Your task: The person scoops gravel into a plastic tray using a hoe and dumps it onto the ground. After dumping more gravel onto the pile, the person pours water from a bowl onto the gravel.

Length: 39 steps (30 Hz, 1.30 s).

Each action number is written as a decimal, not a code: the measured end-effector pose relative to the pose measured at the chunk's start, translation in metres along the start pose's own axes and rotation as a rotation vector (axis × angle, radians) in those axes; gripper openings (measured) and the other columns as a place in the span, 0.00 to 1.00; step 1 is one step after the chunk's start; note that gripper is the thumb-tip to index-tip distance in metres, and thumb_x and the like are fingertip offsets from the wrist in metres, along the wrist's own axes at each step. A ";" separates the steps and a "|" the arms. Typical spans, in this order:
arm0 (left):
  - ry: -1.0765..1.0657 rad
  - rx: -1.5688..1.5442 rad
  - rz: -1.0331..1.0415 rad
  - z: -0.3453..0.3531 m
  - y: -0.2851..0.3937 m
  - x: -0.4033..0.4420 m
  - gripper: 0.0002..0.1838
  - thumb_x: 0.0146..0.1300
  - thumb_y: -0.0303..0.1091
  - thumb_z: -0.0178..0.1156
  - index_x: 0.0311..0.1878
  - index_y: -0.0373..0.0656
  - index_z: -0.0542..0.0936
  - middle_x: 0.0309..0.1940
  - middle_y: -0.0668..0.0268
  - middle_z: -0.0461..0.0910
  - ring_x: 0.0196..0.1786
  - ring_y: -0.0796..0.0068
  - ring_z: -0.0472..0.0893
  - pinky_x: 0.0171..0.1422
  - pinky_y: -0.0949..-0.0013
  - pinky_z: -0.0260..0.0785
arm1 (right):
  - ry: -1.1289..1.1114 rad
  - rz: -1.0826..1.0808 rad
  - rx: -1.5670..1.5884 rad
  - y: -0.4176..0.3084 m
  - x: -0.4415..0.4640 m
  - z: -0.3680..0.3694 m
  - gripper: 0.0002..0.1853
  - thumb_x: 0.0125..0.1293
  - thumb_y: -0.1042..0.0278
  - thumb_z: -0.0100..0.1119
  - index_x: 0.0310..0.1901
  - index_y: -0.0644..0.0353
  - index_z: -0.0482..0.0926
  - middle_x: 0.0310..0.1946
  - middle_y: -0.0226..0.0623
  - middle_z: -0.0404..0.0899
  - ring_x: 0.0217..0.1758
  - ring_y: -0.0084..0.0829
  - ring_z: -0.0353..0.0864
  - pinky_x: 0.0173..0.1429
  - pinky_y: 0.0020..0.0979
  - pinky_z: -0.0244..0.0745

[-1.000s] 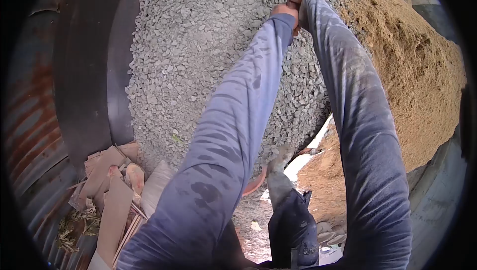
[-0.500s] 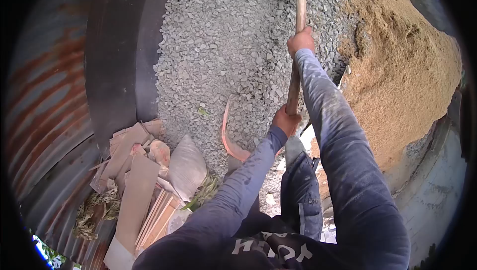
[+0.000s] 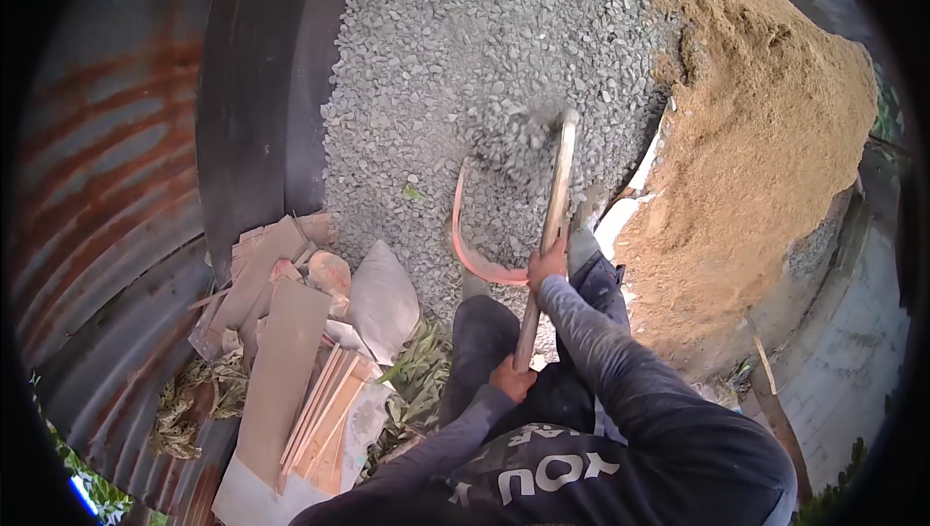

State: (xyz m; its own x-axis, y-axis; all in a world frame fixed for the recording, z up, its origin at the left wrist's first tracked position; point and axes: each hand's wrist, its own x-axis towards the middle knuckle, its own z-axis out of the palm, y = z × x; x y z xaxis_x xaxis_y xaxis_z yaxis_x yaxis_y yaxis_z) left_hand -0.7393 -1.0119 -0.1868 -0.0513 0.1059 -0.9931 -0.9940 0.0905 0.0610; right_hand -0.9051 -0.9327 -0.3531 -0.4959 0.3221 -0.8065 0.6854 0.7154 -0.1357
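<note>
Two-handed on a wooden handle, with left hand wrapped around the near end and right hand clasped farther up, closer to the gravel. Pointing forward lengthwise, just right of a reddish curved rim. Impossible to make out any tool head behind blurred stones at the far end, or to tell what the rim belongs to.

1. From where I stand, there's open room over the gravel, beyond the handle.
2. A reddish rim curves in close beside the right hand.
3. Dark trousers crowd the left hand.
4. Boards and a sack obstruct leftward; piled sand rises rightward.
</note>
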 end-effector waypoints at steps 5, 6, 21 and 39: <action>-0.051 0.229 0.019 0.015 -0.095 -0.035 0.30 0.48 0.51 0.65 0.51 0.41 0.75 0.44 0.45 0.78 0.50 0.46 0.77 0.53 0.55 0.70 | -0.218 0.170 0.390 0.039 -0.088 -0.006 0.21 0.56 0.66 0.55 0.49 0.60 0.59 0.25 0.47 0.75 0.17 0.39 0.78 0.23 0.39 0.76; 0.005 0.182 0.045 0.022 -0.067 -0.037 0.29 0.48 0.51 0.65 0.50 0.41 0.75 0.43 0.45 0.78 0.48 0.46 0.78 0.51 0.54 0.70 | -0.128 0.034 0.328 0.037 -0.066 -0.009 0.21 0.56 0.67 0.55 0.49 0.60 0.59 0.24 0.45 0.75 0.16 0.38 0.77 0.22 0.38 0.75; 0.472 -0.124 0.876 -0.168 0.579 0.291 0.15 0.49 0.38 0.64 0.31 0.34 0.76 0.18 0.57 0.77 0.18 0.64 0.78 0.28 0.63 0.72 | 0.445 -0.822 -0.223 -0.501 0.379 -0.163 0.26 0.63 0.54 0.45 0.57 0.62 0.71 0.50 0.52 0.76 0.54 0.48 0.76 0.55 0.43 0.72; 0.275 -0.504 0.602 -0.055 0.233 0.162 0.16 0.50 0.35 0.63 0.38 0.35 0.72 0.16 0.64 0.73 0.14 0.74 0.72 0.18 0.66 0.64 | 0.156 -0.450 -0.244 -0.326 0.165 -0.051 0.27 0.54 0.66 0.59 0.54 0.68 0.63 0.46 0.57 0.77 0.52 0.50 0.77 0.57 0.40 0.72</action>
State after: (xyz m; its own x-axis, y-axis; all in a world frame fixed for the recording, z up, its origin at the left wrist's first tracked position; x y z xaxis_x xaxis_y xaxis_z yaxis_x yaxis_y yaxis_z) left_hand -0.9845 -1.0285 -0.3392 -0.5446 -0.2575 -0.7982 -0.7100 -0.3651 0.6022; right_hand -1.2375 -1.0808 -0.4126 -0.7982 0.0253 -0.6018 0.2522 0.9214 -0.2957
